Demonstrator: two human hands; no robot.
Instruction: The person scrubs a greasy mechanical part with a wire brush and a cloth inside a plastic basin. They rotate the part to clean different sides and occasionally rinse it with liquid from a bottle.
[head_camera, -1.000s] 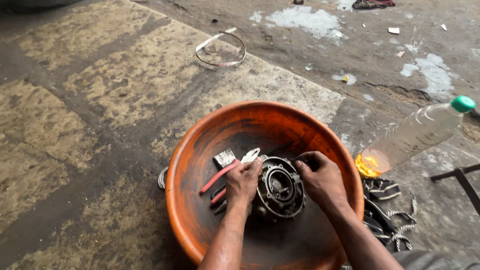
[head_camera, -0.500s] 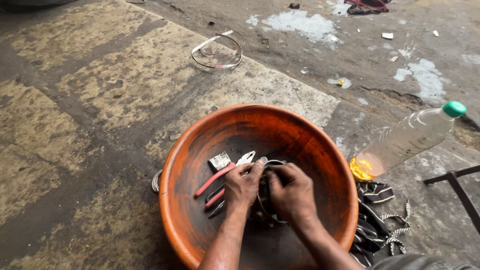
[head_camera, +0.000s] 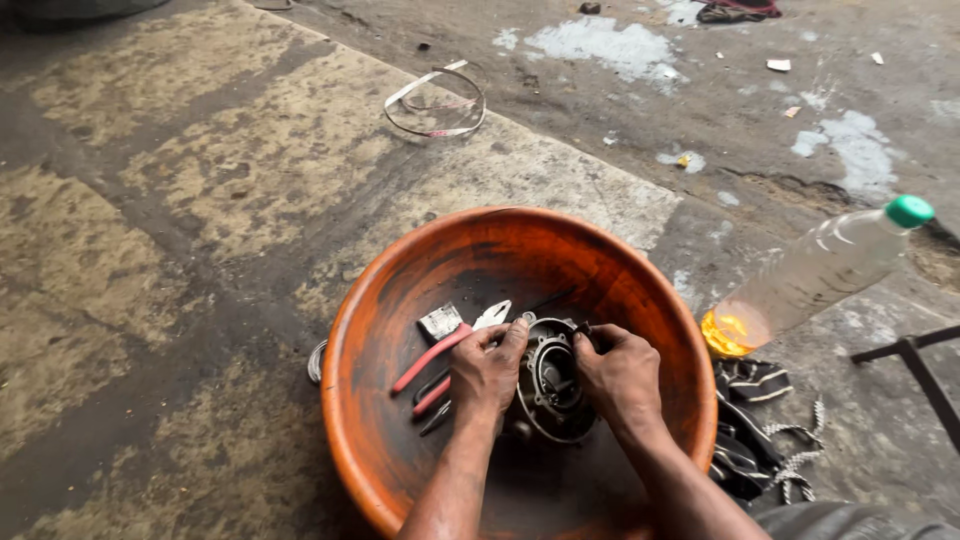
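On the left, the concrete floor (head_camera: 150, 200) is stained and patchy, with a bent loop of strap (head_camera: 436, 100) lying well apart from the work. The orange basin (head_camera: 370, 400) sits on the floor, its inside dark with grime. Inside it, toward the left, lie red-handled pliers (head_camera: 440, 355) with a small brush (head_camera: 440, 322) touching their jaw end; both are just beside the left hand (head_camera: 487, 372). That hand lies over the left rim of the round metal hub part (head_camera: 550, 390), which rests on the basin's bottom, near its middle. Its fingers are curled down on the part's edge, holding it steady. The right hand (head_camera: 618, 372) grips the part's right upper edge with its fingers bent closed around it; whether they pinch something smaller there cannot be told.

To do this step well, the left hand is best kept pressing the part flat so it cannot rock in the curved basin, while the right works around the rim in short strokes. The greasy metal probably slips, so a firm, low grip seems wise, with fingertips clear of the central opening.

Right of the basin a plastic bottle (head_camera: 820, 275) with a green cap leans tilted, a little yellow liquid at its base, above a dark rag (head_camera: 750, 420). Elbows should stay clear of it
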